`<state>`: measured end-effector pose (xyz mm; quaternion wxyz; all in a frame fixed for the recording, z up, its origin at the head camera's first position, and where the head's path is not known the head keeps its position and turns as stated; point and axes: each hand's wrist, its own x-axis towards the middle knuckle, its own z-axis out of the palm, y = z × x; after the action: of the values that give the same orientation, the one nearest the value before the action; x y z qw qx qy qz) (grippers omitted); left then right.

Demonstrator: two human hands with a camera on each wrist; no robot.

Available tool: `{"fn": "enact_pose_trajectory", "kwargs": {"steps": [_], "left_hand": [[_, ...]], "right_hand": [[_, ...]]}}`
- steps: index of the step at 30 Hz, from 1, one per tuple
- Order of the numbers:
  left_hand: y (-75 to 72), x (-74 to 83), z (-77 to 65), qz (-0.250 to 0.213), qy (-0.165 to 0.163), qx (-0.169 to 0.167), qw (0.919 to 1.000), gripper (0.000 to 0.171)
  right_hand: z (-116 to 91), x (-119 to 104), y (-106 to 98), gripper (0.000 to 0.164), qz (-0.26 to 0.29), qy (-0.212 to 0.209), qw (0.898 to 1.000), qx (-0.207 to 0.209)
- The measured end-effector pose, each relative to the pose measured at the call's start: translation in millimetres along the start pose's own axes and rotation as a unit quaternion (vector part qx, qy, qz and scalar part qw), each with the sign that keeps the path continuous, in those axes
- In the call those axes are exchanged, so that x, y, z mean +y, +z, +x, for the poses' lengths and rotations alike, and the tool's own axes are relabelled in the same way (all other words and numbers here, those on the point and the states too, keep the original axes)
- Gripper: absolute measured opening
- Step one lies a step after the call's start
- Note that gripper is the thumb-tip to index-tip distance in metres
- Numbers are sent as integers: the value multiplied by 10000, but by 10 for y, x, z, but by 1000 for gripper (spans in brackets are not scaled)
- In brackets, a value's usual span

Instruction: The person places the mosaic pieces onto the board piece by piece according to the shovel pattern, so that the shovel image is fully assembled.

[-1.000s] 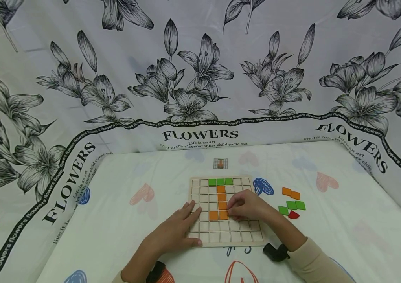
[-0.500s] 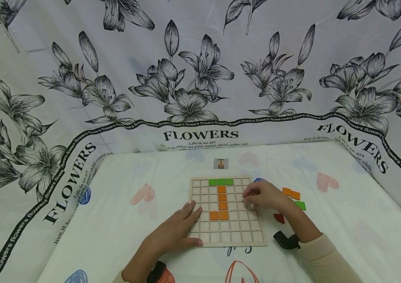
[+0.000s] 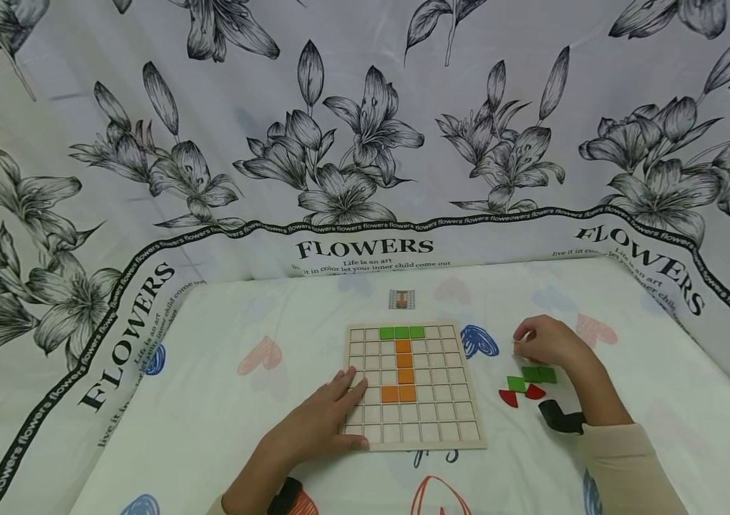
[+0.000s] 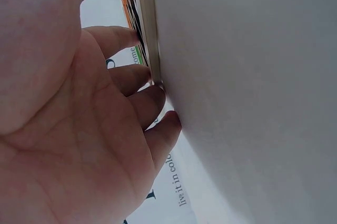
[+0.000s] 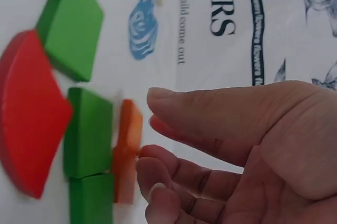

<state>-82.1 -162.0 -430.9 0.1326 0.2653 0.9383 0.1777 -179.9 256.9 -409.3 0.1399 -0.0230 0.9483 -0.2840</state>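
Observation:
A wooden grid board (image 3: 429, 413) carries a row of green tiles (image 3: 401, 332) at its far edge, with a column of orange tiles (image 3: 405, 360) below and another orange tile left of its foot. My left hand (image 3: 320, 415) rests along the board's left side, fingers extended, thumb at the near corner; its fingertips touch the board's edge in the left wrist view. To the right of the board, my right hand (image 3: 552, 340) reaches over the loose orange tiles (image 5: 126, 150), which it mostly hides in the head view. Its fingertips are right beside them, thumb and fingers apart.
Loose green tiles (image 3: 539, 375) and red quarter-circle pieces (image 3: 535, 391) lie near the right hand. A small card with a grid pattern (image 3: 401, 299) is behind the board. Printed cloth (image 3: 197, 400) covers the table and the wall behind.
My right hand has moved from the board rightward to the loose pieces. A second red quarter-circle piece now shows beside them. The left hand has stayed in place.

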Motion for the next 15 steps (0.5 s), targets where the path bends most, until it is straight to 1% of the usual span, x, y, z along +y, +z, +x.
{"fn": "enact_pose_trajectory", "kwargs": {"steps": [3, 7, 13, 15], "left_hand": [[5, 0, -4, -4, -9, -1, 10000, 95], [9, 1, -8, 1, -7, -6, 10000, 95], [0, 6, -13, -9, 3, 14, 10000, 94], [-5, 9, -13, -18, -10, 14, 10000, 94]], "right_hand": [[16, 48, 17, 18, -2, 142, 9999, -45], [22, 53, 38, 17, -23, 245, 9997, -32], [38, 35, 52, 19, -57, 158, 9998, 78], [48, 36, 55, 17, -26, 132, 9998, 128]]}}
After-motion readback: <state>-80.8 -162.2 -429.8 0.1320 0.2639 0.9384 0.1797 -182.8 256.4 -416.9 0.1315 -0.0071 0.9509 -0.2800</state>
